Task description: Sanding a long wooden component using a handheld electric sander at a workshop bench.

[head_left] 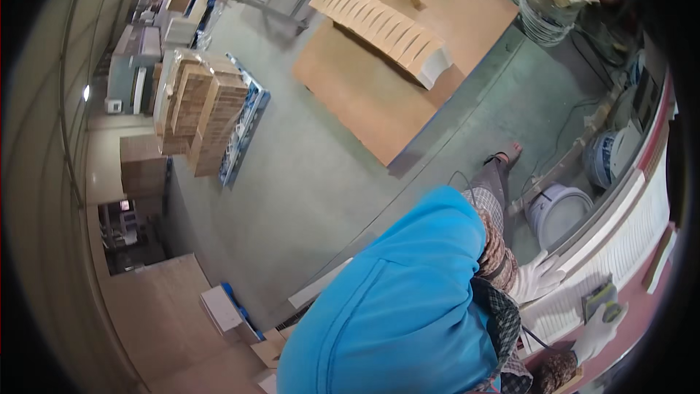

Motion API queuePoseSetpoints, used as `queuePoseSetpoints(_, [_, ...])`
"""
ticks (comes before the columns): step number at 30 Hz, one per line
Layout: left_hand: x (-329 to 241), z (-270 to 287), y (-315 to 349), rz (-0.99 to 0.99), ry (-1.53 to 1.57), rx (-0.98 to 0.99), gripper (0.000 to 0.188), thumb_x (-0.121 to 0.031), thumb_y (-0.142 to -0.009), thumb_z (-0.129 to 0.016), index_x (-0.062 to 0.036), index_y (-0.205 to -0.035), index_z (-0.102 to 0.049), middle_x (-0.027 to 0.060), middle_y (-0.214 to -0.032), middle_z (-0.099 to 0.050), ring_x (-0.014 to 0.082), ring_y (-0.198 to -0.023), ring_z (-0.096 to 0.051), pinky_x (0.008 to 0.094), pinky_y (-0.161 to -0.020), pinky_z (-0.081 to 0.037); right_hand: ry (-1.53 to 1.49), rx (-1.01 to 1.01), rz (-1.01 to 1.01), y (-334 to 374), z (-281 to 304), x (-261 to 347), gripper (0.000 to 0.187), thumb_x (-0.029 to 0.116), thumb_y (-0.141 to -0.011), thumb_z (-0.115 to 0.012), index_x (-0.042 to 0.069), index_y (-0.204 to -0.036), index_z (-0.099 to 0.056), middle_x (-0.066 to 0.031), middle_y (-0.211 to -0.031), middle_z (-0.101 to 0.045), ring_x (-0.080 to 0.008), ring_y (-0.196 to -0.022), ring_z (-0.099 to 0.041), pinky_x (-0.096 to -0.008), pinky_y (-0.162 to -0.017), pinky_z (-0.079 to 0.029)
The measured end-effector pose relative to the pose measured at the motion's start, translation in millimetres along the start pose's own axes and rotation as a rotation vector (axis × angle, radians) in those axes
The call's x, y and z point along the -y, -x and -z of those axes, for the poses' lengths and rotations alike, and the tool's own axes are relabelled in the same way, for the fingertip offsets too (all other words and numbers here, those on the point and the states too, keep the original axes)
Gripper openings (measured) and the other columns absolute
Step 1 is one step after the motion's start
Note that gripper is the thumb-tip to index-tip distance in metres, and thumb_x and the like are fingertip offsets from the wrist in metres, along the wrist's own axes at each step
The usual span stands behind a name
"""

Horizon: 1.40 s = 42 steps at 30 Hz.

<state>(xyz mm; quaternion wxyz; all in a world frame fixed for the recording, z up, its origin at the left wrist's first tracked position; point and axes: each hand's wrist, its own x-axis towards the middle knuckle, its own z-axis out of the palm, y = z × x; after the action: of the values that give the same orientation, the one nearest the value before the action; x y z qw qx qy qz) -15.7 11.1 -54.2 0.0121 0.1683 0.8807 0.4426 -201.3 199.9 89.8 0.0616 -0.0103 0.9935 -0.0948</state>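
Observation:
My left hand (pixel 536 277), in a white glove, lies with fingers stretched out on the near edge of a long row of thin white pieces (pixel 561 312), packed side by side with fine lines between them. Closer to the lower edge, my right hand (pixel 598 334), also gloved in white, is closed around a green and grey hand-held block (pixel 601 302). That block rests on or just above the white row; its exact kind is unclear. Both hands are over a reddish work table (pixel 633 305).
A white bucket (pixel 560 213) stands on the floor beside the table, with a blue-and-white bucket (pixel 602 159) farther along. A brown board (pixel 350 102) bears a row of tan blocks (pixel 383 28). Wrapped cartons (pixel 211 109) sit on a blue pallet (pixel 246 131). Cables lie by the table.

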Motion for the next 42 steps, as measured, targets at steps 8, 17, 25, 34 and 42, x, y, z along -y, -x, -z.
queuePoseSetpoints(8, [19.9,-34.3,-5.5,0.117,-0.257,-0.371,0.054,-0.022,-0.088,-0.06,-0.0083,-0.14,-0.064,0.0168,-0.161,-0.046,0.0581,-0.144,-0.044,0.0814,-0.118,-0.029,-0.106,-0.044,0.1,-14.7,-18.0,31.1,0.065,0.03,-0.104,-0.064,0.019,-0.165,-0.043,-0.0261,-0.142,-0.067,-0.0435,-0.127,-0.068,-0.0481,-0.105,-0.053])
queuePoseSetpoints(17, [12.9,-37.0,-5.9,0.127,-0.275,-0.394,0.053,-0.021,-0.089,-0.059,-0.0067,-0.139,-0.065,0.0146,-0.154,-0.051,0.0531,-0.148,-0.042,0.0757,-0.121,-0.031,0.137,-0.011,-0.075,-11.9,-1.3,39.3,0.067,0.033,-0.104,-0.065,0.02,-0.165,-0.043,-0.0242,-0.146,-0.065,-0.0417,-0.131,-0.065,-0.0474,-0.107,-0.052])
queuePoseSetpoints(25, [6.3,-41.3,-13.7,0.107,-0.272,-0.465,0.048,-0.022,-0.088,-0.06,-0.0071,-0.133,-0.068,0.0145,-0.152,-0.051,0.0511,-0.147,-0.044,0.0769,-0.121,-0.03,0.177,0.018,-0.129,-20.6,8.1,20.5,0.065,0.03,-0.106,-0.062,0.014,-0.166,-0.042,-0.0233,-0.151,-0.062,-0.0388,-0.135,-0.064,-0.0457,-0.111,-0.05])
queuePoseSetpoints(34, [16.9,-51.5,-10.0,0.177,-0.357,-0.297,0.055,-0.03,-0.093,-0.058,-0.0155,-0.146,-0.062,0.0145,-0.159,-0.047,0.055,-0.148,-0.041,0.0787,-0.122,-0.027,-0.085,0.017,0.031,-13.7,-2.7,38.8,0.065,0.031,-0.106,-0.063,0.015,-0.165,-0.042,-0.0234,-0.148,-0.064,-0.0391,-0.132,-0.066,-0.0458,-0.108,-0.052])
queuePoseSetpoints(42, [21.1,-57.2,-17.7,0.154,-0.303,-0.347,0.058,-0.032,-0.093,-0.058,-0.0146,-0.148,-0.059,0.0172,-0.16,-0.044,0.0574,-0.148,-0.039,0.0823,-0.118,-0.028,0.047,0.009,0.028,-32.7,-4.6,39.0,0.064,0.032,-0.106,-0.064,0.015,-0.164,-0.044,-0.0228,-0.151,-0.062,-0.0376,-0.135,-0.065,-0.0437,-0.108,-0.052])
